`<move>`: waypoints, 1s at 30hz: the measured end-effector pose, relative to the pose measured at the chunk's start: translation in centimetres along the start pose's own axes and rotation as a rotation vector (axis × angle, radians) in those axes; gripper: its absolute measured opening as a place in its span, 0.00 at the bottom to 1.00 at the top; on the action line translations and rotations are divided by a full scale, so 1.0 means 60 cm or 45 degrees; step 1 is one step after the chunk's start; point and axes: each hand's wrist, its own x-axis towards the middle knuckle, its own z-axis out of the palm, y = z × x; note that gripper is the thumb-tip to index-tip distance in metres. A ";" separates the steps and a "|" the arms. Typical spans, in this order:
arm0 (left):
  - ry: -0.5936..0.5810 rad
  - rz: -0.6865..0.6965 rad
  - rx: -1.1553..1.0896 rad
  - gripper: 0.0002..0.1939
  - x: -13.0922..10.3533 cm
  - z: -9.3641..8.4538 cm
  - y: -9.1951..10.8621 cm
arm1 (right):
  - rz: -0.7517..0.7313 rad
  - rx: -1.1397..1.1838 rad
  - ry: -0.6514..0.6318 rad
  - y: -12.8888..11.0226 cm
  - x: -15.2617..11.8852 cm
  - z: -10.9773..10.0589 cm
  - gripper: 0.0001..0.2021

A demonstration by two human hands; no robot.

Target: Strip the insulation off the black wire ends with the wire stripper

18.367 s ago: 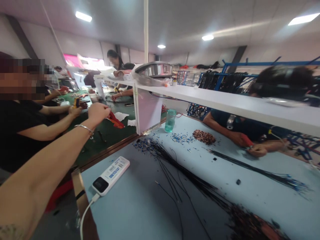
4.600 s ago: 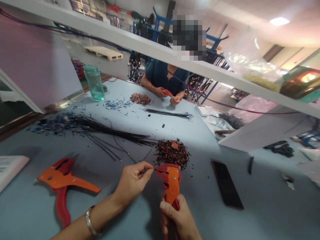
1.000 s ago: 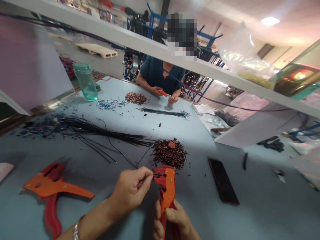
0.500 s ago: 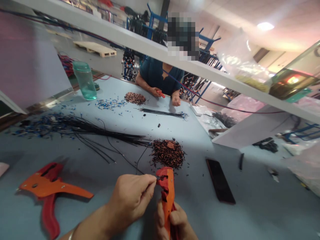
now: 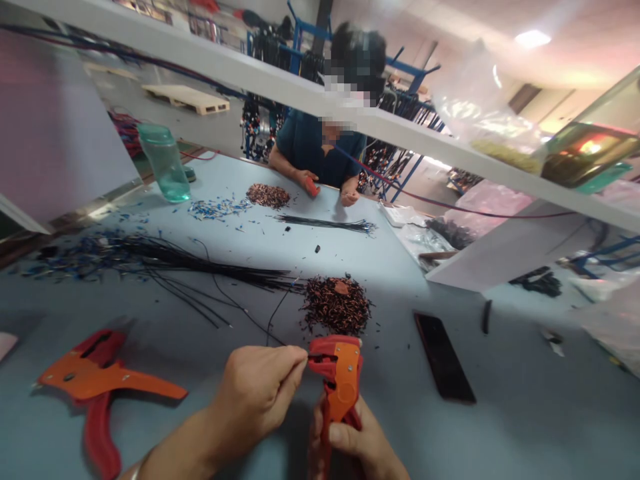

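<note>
My left hand [image 5: 263, 387] pinches a thin black wire [image 5: 257, 325], whose end points into the jaws of an orange and red wire stripper [image 5: 343, 373]. Wrapped round that tool's handles is my right hand [image 5: 357, 433], holding it upright. Just beyond the jaws lies a heap of small black and copper-coloured offcuts [image 5: 337, 303]. A bundle of long black wires [image 5: 215, 267] stretches across the table to the left, with blue-tipped ends at its far side. A second orange and red wire stripper [image 5: 100, 383] lies at the lower left.
A black phone [image 5: 444, 357] lies to the right. Across the table, a person [image 5: 320, 150] holds a red tool near a smaller wire bundle [image 5: 325, 223]. A green bottle [image 5: 166, 163] stands at the far left, and a white beam [image 5: 280, 87] crosses above.
My right hand has turned the wire stripper, so more of its orange side shows. My left hand has shifted slightly left, still pinching the wire.
</note>
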 end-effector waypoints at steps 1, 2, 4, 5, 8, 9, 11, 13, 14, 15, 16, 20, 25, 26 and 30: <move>-0.008 -0.004 -0.018 0.08 0.000 0.000 -0.002 | -0.004 -0.036 0.013 -0.001 0.000 -0.001 0.20; -0.017 -0.012 -0.034 0.08 0.000 0.000 -0.003 | -0.004 -0.066 0.018 0.000 0.001 -0.002 0.20; -0.036 -0.041 -0.067 0.08 0.000 0.000 -0.005 | -0.011 -0.109 0.023 0.004 0.003 -0.005 0.21; -0.041 -0.058 -0.082 0.08 0.001 0.000 -0.005 | -0.016 -0.127 0.029 0.006 0.004 -0.006 0.22; -0.041 -0.129 -0.120 0.08 0.005 -0.002 -0.003 | -0.033 -0.169 0.043 0.016 0.005 -0.008 0.22; -0.046 -0.173 -0.143 0.08 0.007 -0.002 -0.003 | -0.043 -0.179 0.053 0.018 0.005 -0.007 0.22; -0.085 -0.309 -0.230 0.08 0.010 -0.001 -0.003 | -0.058 -0.199 0.066 0.023 0.006 -0.006 0.22; -0.139 -0.478 -0.350 0.08 0.011 0.002 -0.005 | -0.063 -0.221 0.096 0.028 0.008 -0.005 0.22; -0.160 -0.554 -0.404 0.08 0.010 0.004 -0.006 | -0.059 -0.229 0.120 0.031 0.009 -0.005 0.22; -0.175 -0.616 -0.449 0.08 0.009 0.007 -0.008 | -0.055 -0.234 0.154 0.033 0.011 -0.004 0.23; -0.185 -0.664 -0.481 0.09 0.008 0.009 -0.010 | -0.051 -0.235 0.188 0.034 0.014 -0.003 0.23; -0.198 -0.710 -0.511 0.11 0.001 0.017 -0.018 | -0.041 -0.217 0.251 0.030 0.019 0.004 0.23; -0.148 -0.622 -0.388 0.12 -0.006 0.025 -0.029 | 0.035 -0.153 0.244 0.011 0.011 0.017 0.22; -0.139 -0.611 -0.362 0.12 -0.006 0.027 -0.030 | 0.044 -0.134 0.250 0.007 0.009 0.017 0.22; -0.121 -0.523 -0.248 0.11 -0.001 0.031 -0.027 | 0.039 -0.206 0.325 -0.008 0.006 0.013 0.21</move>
